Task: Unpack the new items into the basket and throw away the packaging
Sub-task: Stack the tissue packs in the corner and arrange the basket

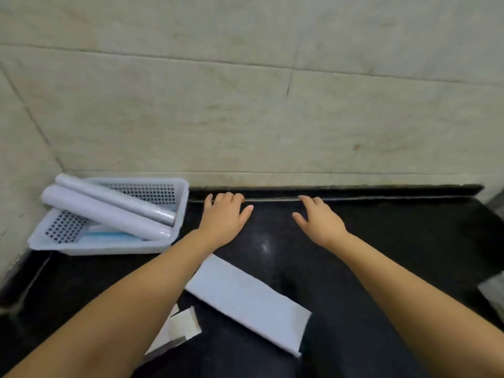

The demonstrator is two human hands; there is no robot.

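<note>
A white perforated basket (114, 248) stands at the back left corner of the black counter (381, 241). Two white rolls (109, 211) lie slanted across it, over a light blue item (109, 237) on its floor. A long white box (248, 298) lies flat on the counter near me, with a smaller opened white carton (177, 331) by its left end. My left hand (223, 218) rests flat on the counter just right of the basket, fingers apart, holding nothing. My right hand (320, 221) rests flat further right, also spread and holding nothing.
A beige tiled wall (245, 105) rises straight behind the counter and along the left side. A crumpled clear wrapper (493, 290) shows at the right edge. The counter's raised back lip (354, 190) runs along the wall.
</note>
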